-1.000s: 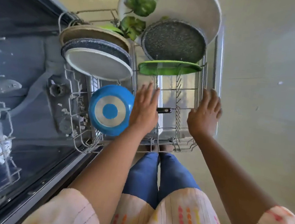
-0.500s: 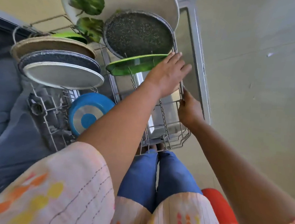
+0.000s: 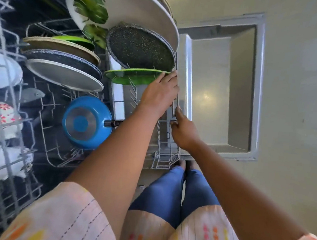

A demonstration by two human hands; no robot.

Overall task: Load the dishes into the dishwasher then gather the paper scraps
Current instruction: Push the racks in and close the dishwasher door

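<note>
Both bare arms reach forward and down from patterned short sleeves. The left hand (image 3: 158, 96) is extended farther, palm down, its fingers (image 3: 170, 78) curled over a wire edge. The right hand (image 3: 181, 130) sits just behind and beside it, fingers hooked around the same edge, its forearm angled inward across the frame.

Bright, even light fills the view, perhaps daylight. A soft round glare spot sits on the open dishwasher door (image 3: 205, 97), and a pale streak reflects on the floor beyond it. Left of the door, the dishwasher's interior falls into deep shadow. Wide-angle distortion bends the door's frame, and the upper rack (image 3: 2, 79) far left is smeared with blur.
</note>
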